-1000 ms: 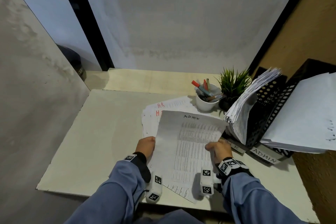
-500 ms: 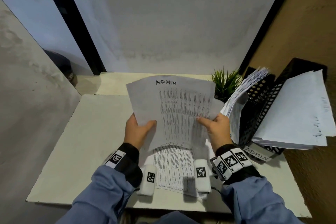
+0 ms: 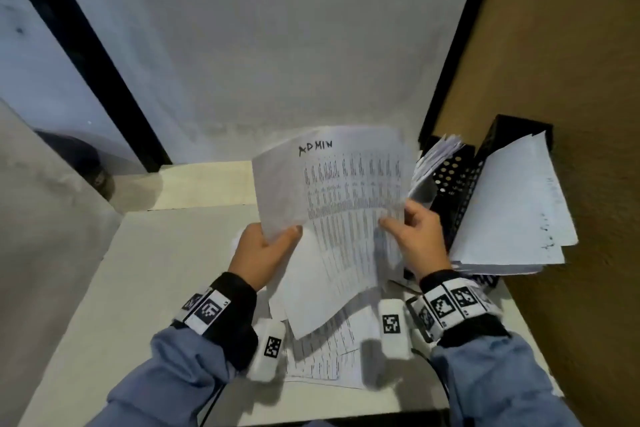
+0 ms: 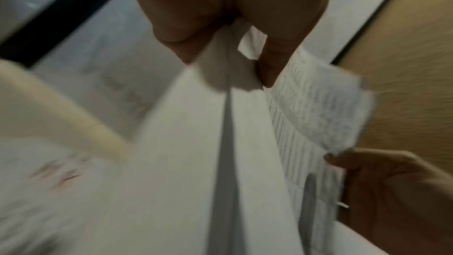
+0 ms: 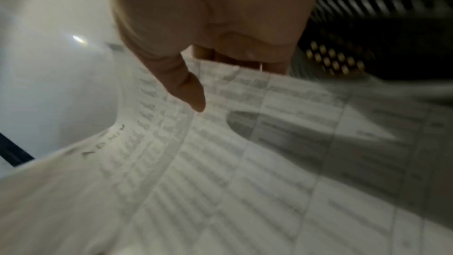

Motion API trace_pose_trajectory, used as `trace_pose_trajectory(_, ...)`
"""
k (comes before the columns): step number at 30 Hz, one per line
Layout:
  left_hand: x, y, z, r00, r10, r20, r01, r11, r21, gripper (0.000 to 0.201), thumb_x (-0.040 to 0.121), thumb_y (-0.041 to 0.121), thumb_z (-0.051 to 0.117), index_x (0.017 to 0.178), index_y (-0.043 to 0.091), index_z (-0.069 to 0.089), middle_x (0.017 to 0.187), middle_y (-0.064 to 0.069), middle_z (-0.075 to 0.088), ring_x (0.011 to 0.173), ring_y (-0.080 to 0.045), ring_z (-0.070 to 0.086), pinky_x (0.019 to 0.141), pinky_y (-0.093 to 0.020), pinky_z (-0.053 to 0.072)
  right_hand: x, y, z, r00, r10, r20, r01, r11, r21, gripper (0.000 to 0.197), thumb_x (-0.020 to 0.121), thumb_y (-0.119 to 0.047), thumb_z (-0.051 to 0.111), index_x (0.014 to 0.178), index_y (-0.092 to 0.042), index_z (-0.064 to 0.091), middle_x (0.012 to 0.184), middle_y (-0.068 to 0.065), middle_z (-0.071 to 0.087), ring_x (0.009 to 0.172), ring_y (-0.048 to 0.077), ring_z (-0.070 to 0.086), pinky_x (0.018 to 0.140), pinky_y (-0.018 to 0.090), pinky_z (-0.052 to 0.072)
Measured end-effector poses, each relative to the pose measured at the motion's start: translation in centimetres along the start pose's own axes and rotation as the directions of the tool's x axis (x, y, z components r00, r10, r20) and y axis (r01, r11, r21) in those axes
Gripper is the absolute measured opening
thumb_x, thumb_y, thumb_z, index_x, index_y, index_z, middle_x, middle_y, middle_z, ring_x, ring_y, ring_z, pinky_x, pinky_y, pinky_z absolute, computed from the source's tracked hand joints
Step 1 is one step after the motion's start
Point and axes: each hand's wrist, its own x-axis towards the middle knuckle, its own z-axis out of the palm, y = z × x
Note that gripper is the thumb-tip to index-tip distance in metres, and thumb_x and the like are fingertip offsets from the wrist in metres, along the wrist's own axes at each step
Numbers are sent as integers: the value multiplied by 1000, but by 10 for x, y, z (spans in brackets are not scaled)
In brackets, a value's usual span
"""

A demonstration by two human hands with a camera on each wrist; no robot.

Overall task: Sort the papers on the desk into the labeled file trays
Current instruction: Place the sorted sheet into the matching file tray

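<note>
From above, a thin printed sheet marked "ADMIN" in black handwriting is held up off the pale, matte tabletop, its surface covered with fine rows of grey table text and bowed slightly along its length. The left hand pinches its lower left edge with the thumb on the front, while the right hand grips the right edge, thumb laid across the print. More printed papers lie flat on the tabletop beneath both wrists. To the right, black perforated file trays stand tilted against a tan, grainy wall, each stuffed with white sheets that fan out and curl at the corners. From the left wrist, blurred, the left hand is closed on the smooth blank back of the sheet, a soft crease shadow running down it, and the right hand clasps the far edge. From the right wrist, the right hand clamps the sheet, which curves like a shallow trough, with the round-holed tray just behind the fingers.
</note>
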Motion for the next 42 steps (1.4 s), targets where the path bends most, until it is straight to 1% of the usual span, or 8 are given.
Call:
trace_pose_trajectory(4, 11, 59, 39, 977, 207, 58, -209, 977, 30, 38, 86, 28, 61, 52, 15, 49, 47, 5, 45, 46, -6, 40, 50, -19, 32, 8, -22, -78, 910, -181, -374, 88, 964, -252, 29, 83, -7, 64, 111, -16, 62, 102, 5, 66, 90, 11, 62, 80, 25, 51)
trace_pose_trajectory(7, 15, 84, 79, 925, 378, 46, -381, 923, 61, 48, 84, 37, 56, 58, -2, 51, 54, -23, 47, 53, -14, 38, 51, -29, 34, 10, -16, -136, 774, -262, -577, -171, 790, -588, 55, 79, -28, 64, 128, -6, 52, 126, 20, 51, 117, 35, 46, 98, 46, 41)
trace_pose_trajectory(13, 22, 116, 160, 850, 508, 142, -527, 826, 200, 17, 91, 10, 49, 84, 14, 64, 67, -1, 64, 60, -3, 55, 55, -8, 39, 3, 4, -174, 761, 259, -595, -512, 804, -304, 57, 74, -26, 77, 119, 4, 58, 119, 21, 62, 105, 32, 58, 82, 34, 44)
trace_pose_trajectory(17, 22, 123, 194, 848, 489, 204, -530, 795, 295, 50, 85, 5, 45, 132, 19, 51, 107, -18, 68, 92, -36, 63, 78, -38, 54, 11, 19, -175, 802, 308, -511, -424, 897, -125, 34, 73, -2, 72, 106, 4, 66, 95, 17, 68, 84, 24, 62, 73, 31, 46)
trace_pose_trajectory(25, 22, 98, 244, 891, 329, 312, -428, 839, 336, 61, 82, -1, 41, 137, 24, 43, 107, -23, 65, 97, -42, 60, 83, -46, 50, 16, -22, -171, 935, 0, -355, -90, 967, -239, 15, 83, 14, 52, 87, 2, 59, 68, 6, 57, 49, -9, 54, 48, 7, 41)
trace_pose_trajectory(29, 29, 78, 266, 893, 253, 373, -356, 903, 240, 65, 80, -7, 38, 139, 20, 41, 110, -24, 63, 101, -40, 58, 84, -40, 50, 26, -26, -184, 901, 180, -395, -209, 977, -32, 21, 98, 1, 37, 99, -20, 41, 73, -5, 59, 66, 4, 55, 61, 7, 43)
trace_pose_trajectory(35, 38, 47, 278, 854, 86, 513, -277, 910, 310, 60, 85, -3, 41, 141, 15, 31, 117, -22, 59, 102, -37, 57, 83, -36, 46, 27, -43, -181, 924, -140, -356, -60, 866, -496, 12, 83, -1, 51, 74, 4, 55, 67, 19, 58, 62, 19, 47, 56, 28, 33)
trace_pose_trajectory(42, 41, 39, 282, 804, -62, 592, -293, 824, 486, 46, 81, 22, 63, 122, 9, 44, 113, -21, 61, 102, -39, 60, 87, -44, 51, 24, -21, -160, 917, 3, -398, -264, 754, -602, 12, 74, -7, 60, 86, -8, 63, 79, 13, 65, 78, 32, 61, 61, 30, 42)
